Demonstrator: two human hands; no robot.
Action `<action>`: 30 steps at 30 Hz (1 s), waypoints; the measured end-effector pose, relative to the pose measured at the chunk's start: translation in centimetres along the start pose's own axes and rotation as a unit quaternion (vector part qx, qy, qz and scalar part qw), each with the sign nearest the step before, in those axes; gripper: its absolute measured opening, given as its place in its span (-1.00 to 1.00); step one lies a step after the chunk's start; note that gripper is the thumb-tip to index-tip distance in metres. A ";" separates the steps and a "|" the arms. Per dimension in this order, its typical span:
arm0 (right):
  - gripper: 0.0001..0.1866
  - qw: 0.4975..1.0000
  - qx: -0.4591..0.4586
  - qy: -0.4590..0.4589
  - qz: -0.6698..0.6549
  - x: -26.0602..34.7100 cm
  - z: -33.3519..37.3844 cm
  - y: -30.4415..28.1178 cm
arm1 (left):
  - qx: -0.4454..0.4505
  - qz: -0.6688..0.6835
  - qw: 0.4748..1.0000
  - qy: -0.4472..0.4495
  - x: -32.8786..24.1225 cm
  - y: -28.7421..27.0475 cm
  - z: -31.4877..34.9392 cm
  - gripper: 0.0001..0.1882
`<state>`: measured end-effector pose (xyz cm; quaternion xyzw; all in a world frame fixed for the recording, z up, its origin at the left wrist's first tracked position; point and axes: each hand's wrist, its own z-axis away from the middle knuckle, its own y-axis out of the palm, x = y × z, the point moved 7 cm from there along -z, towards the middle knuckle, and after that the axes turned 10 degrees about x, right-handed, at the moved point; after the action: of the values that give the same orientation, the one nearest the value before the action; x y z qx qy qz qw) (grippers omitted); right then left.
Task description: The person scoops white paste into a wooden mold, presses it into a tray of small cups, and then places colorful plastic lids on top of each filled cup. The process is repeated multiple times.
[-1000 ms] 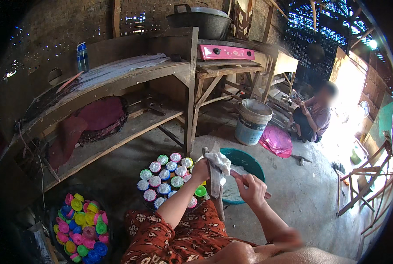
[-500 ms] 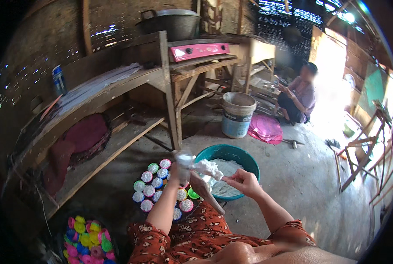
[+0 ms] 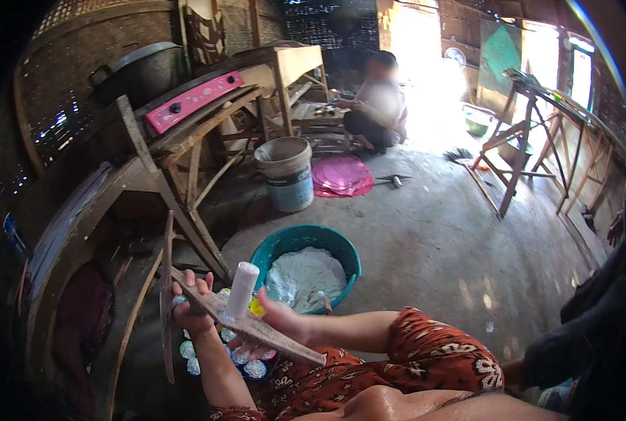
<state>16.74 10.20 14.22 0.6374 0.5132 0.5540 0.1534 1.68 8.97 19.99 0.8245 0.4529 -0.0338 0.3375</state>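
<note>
Left hand (image 3: 190, 309) closed round upper end of flat wooden stick (image 3: 257, 328), fingers curled over its edge. Right hand (image 3: 274, 324) pinching stick lower down, beside white plastic tube (image 3: 242, 290) standing upright on it. Stick slanting across lap, above small capped cups (image 3: 246, 361) on floor. Teal basin (image 3: 306, 263) of white mass just beyond, on bare concrete floor (image 3: 432, 245). Judged best: keep stick steady and tube vertical; firm left grip.

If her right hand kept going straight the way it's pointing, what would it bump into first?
Probably the white tube standing on the wooden slat: the right hand points left toward it, very close, though depth is hard to judge.
</note>
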 end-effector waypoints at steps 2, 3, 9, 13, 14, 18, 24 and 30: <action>0.02 0.976 0.004 -0.025 -0.217 -2.7 -1.8 2.5 | -0.001 0.015 1.000 0.012 0.6 0.8 0.5 -0.61; -0.02 0.965 0.056 -0.053 -0.251 -2.1 -2.5 3.6 | 0.027 0.018 0.999 0.014 0.4 1.5 0.3 -0.59; -0.34 0.992 -0.051 -0.112 0.032 5.0 1.3 1.8 | 0.006 -0.605 0.777 -0.172 -2.7 2.4 2.2 -0.32; -0.09 0.921 -0.195 -0.133 0.311 8.9 3.4 2.0 | -0.022 -0.633 0.715 -0.296 -1.0 1.2 4.8 -0.51; -0.01 0.912 -0.153 -0.143 0.352 9.3 3.1 3.2 | -0.026 -0.652 0.701 -0.289 -0.9 0.9 4.7 -0.49; 0.04 0.718 -0.208 -0.082 0.659 10.5 2.0 5.1 | 0.021 -0.765 0.597 -0.243 -1.0 1.6 3.6 -0.57; -0.07 0.460 -0.190 -0.054 0.866 9.7 0.9 7.2 | 0.075 -0.846 0.495 -0.183 -1.1 3.9 2.9 -0.51; -0.15 0.444 -0.133 -0.049 0.885 6.4 0.5 8.2 | 0.012 -0.806 0.565 -0.178 -1.5 3.9 6.1 -0.43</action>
<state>20.24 12.18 23.88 0.7438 -0.4172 0.4190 -0.3117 5.37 2.88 17.88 0.0991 0.8598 -0.4427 0.2344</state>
